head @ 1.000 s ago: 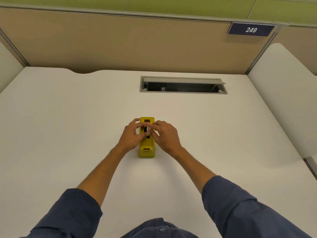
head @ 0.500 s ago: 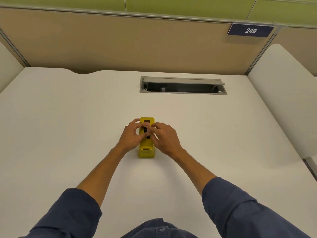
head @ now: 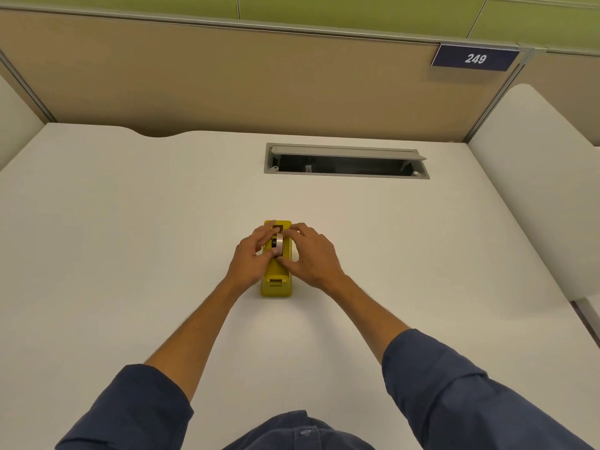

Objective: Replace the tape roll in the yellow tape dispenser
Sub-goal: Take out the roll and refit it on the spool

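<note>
The yellow tape dispenser (head: 276,282) stands on the white desk (head: 130,238), its long axis pointing away from me. A small tape roll (head: 278,243) with a dark core shows edge-on in the dispenser's slot, raised a little above it. My left hand (head: 251,259) comes in from the left, its fingers and thumb curled against the roll. My right hand (head: 310,254) comes in from the right, fingertips and thumb pinching the roll's other side. Both hands hide the dispenser's middle.
An open grey cable hatch (head: 345,162) is set into the desk behind the dispenser. A tan partition (head: 227,82) with a sign reading 249 (head: 475,58) closes off the back. White side panels stand at left and right.
The tape roll now shows higher between my fingers than before. My hands have spread slightly around it. The dispenser has stayed in place.
</note>
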Demonstrator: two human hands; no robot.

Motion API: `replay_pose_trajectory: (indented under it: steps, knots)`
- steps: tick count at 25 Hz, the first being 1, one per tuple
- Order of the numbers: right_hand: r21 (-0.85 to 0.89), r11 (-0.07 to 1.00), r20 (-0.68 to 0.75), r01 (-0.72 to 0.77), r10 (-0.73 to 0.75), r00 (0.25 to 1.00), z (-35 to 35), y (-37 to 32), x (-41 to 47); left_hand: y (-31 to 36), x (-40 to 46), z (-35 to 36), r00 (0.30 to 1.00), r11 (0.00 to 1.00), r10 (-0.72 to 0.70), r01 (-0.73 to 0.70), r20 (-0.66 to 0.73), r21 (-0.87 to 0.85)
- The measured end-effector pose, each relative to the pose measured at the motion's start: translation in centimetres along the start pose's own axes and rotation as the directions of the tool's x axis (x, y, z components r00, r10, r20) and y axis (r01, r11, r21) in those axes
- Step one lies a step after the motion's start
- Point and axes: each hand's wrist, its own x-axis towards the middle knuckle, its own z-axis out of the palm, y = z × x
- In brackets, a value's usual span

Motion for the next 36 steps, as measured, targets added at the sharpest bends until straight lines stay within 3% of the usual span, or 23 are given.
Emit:
replay_pose_trajectory:
  steps: [5, 10, 14, 36]
  knots:
    - [-0.024, 1.000, 0.023, -0.003, 0.003, 1.000, -0.4, -0.3, 0.9, -0.7, -0.6, 0.0, 0.996, 0.997, -0.049, 0.053, -0.069, 0.049]
    - [-0.076, 0.997, 0.104, 0.033, -0.025, 0.994, -0.6, -0.4, 1.5, -1.5, -1.1, 0.0, 0.993, 0.988, -0.114, 0.117, -0.037, 0.098]
    - [-0.092, 0.995, 0.081, 0.046, -0.039, 0.996, -0.6, -0.5, 2.0, -1.0, -1.4, 0.0, 0.997, 0.992, -0.075, 0.077, -0.019, 0.097]
    - [-0.042, 0.996, 0.034, 0.078, -0.077, 0.996, -1.7, -0.7, 1.6, -1.4, -1.2, 0.0, 0.988, 0.976, -0.152, 0.156, -0.034, 0.150]
